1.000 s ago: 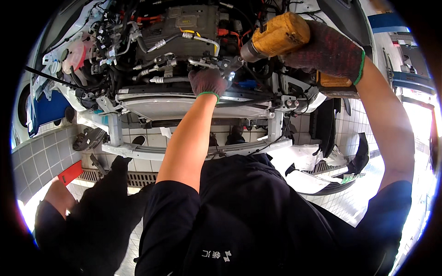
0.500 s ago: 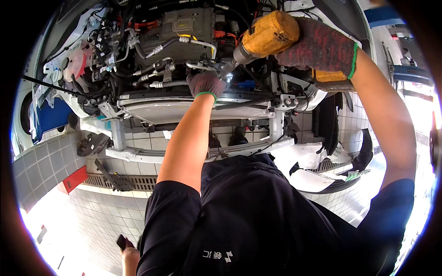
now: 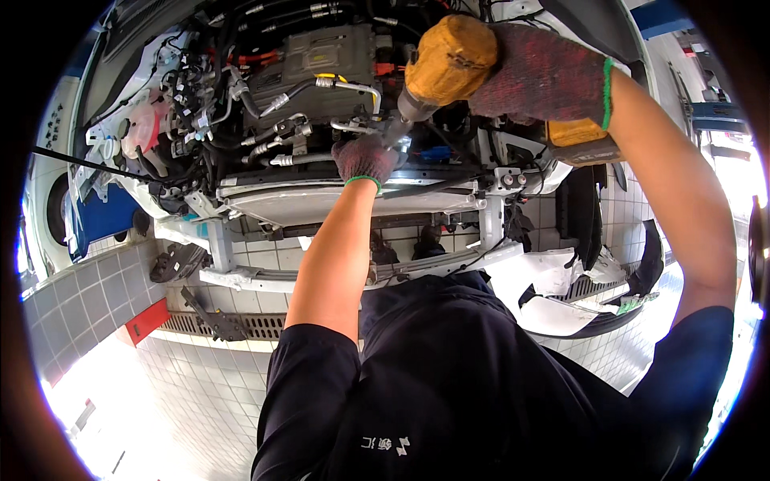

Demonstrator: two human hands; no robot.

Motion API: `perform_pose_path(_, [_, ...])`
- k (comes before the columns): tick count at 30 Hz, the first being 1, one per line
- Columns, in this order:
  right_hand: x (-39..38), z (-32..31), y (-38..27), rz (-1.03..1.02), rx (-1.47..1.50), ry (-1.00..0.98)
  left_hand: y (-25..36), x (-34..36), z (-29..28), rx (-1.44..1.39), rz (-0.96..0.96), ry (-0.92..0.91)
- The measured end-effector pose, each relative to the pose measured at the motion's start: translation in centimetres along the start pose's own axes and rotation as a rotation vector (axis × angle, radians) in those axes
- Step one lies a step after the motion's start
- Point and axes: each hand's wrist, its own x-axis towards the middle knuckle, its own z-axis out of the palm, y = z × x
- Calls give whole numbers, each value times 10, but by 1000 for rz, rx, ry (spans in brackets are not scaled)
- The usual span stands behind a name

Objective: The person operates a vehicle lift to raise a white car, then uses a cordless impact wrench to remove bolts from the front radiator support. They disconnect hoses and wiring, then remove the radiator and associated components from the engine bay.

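Note:
My right hand [image 3: 545,76], in a dark red and black knit glove with green cuff trim, grips a worn yellow cordless impact driver [image 3: 453,60]. The driver's nose points down and left into the engine bay, and its battery end [image 3: 583,144] shows below my wrist. Curled at the tip of the driver, my gloved left hand [image 3: 365,158] is closed beside the front crossmember. Whatever its fingers hold is hidden. Metal pipes [image 3: 353,86] and a black hose run just beyond it, over a grey finned housing [image 3: 321,52].
Below the hands lie the radiator [image 3: 297,200] and a white front beam [image 3: 257,280]. A pink-filled reservoir [image 3: 144,128] sits at the left. Removed white and black bumper parts [image 3: 561,313] lie on the tiled floor at right, near a drain grate [image 3: 261,325].
The driver has tilted a little more upright and shifted slightly left in view. My left hand stays at its tip. Another person's hand with a phone has left the lower left.

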Motion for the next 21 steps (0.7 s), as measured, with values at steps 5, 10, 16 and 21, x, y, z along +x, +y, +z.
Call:
perform_pose_path(5, [-25, -4, 15, 45, 60, 38, 2, -14, -12, -89, 51, 70])
perform_pose_path(10, [-56, -5, 18, 115, 110, 89, -33, -12, 9, -188, 190, 479])
perform_pose_path(16, [-69, -4, 13, 161, 181, 110, -98, -25, -3, -372, -43, 534])
perform_pose_path(21, [-45, 6, -6, 142, 292, 126, -192, -30, 10, -968, -180, 652])
